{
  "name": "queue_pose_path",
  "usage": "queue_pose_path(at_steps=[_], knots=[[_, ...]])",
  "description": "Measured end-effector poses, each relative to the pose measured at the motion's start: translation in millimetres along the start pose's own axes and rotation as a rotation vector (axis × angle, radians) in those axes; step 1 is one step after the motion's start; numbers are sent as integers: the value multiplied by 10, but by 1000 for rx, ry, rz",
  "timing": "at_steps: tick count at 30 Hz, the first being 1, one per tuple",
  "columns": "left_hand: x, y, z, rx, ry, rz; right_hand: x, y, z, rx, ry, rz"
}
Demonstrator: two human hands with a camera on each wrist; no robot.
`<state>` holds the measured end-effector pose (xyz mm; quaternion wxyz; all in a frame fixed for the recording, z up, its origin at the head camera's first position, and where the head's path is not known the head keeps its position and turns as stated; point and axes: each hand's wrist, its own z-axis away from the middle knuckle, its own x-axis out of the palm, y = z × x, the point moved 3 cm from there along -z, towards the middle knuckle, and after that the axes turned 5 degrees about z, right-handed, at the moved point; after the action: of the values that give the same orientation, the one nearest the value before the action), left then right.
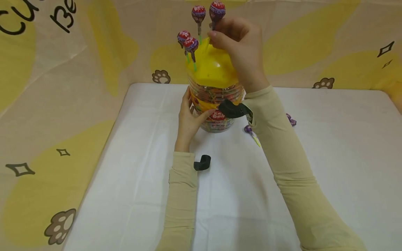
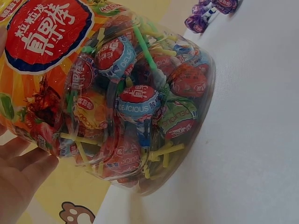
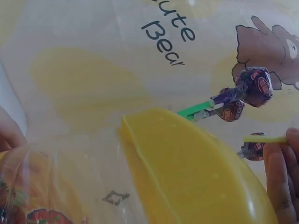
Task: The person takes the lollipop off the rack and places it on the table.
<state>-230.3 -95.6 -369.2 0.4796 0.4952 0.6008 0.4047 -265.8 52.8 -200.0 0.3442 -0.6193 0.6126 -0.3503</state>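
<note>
White table (image 1: pixel 141 209), yellow-patterned backdrop (image 1: pixel 113 42). We grip the candy jar (image 1: pixel 213 93) on the table with our left hand (image 1: pixel 190 118); our right hand (image 1: pixel 243 47) pinches a lollipop (image 1: pixel 217 11) just above the yellow lid (image 1: pixel 216 71).

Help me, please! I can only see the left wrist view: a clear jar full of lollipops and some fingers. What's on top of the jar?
Observer: A smooth yellow lid covers the top of the jar.
Child: Ooh! Is anything poking out of it?
Observer: Yes, three lollipops stand up from the lid on green sticks.
Child: And where's the other one of the hands?
Observer: The right hand is up above the lid, pinching another lollipop.
</note>
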Motion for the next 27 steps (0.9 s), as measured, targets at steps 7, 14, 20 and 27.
queue_pose_path(at_steps=[7, 14, 20, 27], knots=[[10, -24, -12, -5, -8, 9, -113, 39, 101, 83, -17, -104], [2, -29, 2, 6, -7, 13, -232, 62, 245, 144, -33, -232], [7, -23, -1, 22, -9, 18, -343, 104, 433, 165, -36, -288], [12, -66, -23, 25, -6, 24, -512, 217, 680, 193, -42, -227]])
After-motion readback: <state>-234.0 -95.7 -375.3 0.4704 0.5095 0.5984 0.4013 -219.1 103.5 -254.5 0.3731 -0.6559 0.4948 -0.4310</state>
